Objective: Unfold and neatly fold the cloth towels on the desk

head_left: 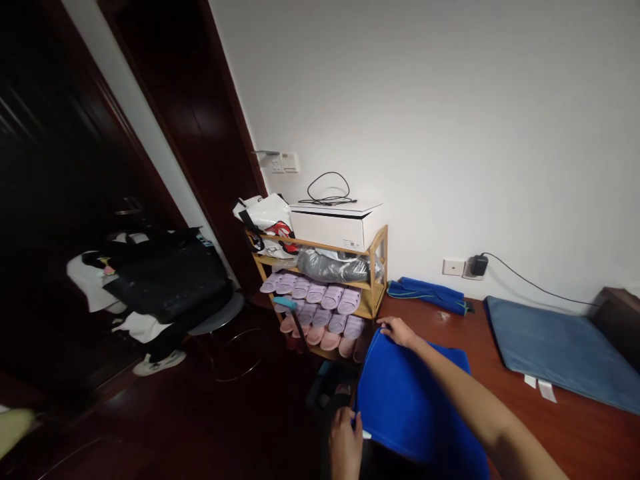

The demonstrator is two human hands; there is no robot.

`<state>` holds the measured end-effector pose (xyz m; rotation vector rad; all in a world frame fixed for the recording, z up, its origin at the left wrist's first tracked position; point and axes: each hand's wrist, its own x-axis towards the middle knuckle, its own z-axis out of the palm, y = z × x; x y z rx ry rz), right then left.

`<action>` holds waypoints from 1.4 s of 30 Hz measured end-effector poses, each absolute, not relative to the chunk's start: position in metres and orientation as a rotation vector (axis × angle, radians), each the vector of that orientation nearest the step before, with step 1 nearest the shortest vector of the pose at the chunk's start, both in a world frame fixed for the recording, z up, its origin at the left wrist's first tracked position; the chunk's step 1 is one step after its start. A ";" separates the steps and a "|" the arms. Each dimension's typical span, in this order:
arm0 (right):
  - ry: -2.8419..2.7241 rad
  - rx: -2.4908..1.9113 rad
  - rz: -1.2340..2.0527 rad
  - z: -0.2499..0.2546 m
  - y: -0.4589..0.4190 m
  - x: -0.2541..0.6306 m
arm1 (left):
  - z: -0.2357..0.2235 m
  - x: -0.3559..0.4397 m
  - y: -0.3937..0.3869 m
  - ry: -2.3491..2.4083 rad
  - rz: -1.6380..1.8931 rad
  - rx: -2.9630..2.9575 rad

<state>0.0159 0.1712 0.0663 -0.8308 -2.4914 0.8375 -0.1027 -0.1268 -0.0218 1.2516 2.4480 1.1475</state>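
The blue cloth [415,400] is at the left end of the red-brown counter [585,440], spread out, with its left edge at the counter's end and its near part in shadow. The right hand [397,331] is closed on the far left corner, fingertips curled over the border; its forearm crosses above the cloth. The left hand [345,433] grasps the near left corner, just beside a small white tag [367,435]. With 2 corners gripped along 1 side, that edge is probably kept straight and stretched, while the counter seems to bear part of the cloth's weight, so neither hand has to carry it all.

A folded blue cloth with a green border [430,293] lies against the wall, apart from the spread cloth; folded narrow, it takes up little depth. The blue-grey mat [560,347] lies flat farther right, 2 pale labels sticking out over its near edge. Behind it, a black plug [479,265] sits in the wall socket, its cord running right, above the mat.

Beyond the counter's left end stands a wooden rack [373,267]. Its slippers [320,293] sit side by side in 3 rows, likely to fit many pairs. The white box [325,227] is on top, where its flat lid supports a loosely coiled black cable [327,200].
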 end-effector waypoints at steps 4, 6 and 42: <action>-2.462 -0.715 0.822 0.110 0.164 0.080 | 0.004 -0.107 -0.123 2.382 1.054 1.190; -2.415 -0.676 0.815 0.132 0.157 0.117 | 0.021 -0.107 -0.120 2.320 1.067 1.210; -1.665 -1.031 0.898 0.272 -0.004 0.371 | 0.275 -0.038 -0.020 1.091 1.573 1.458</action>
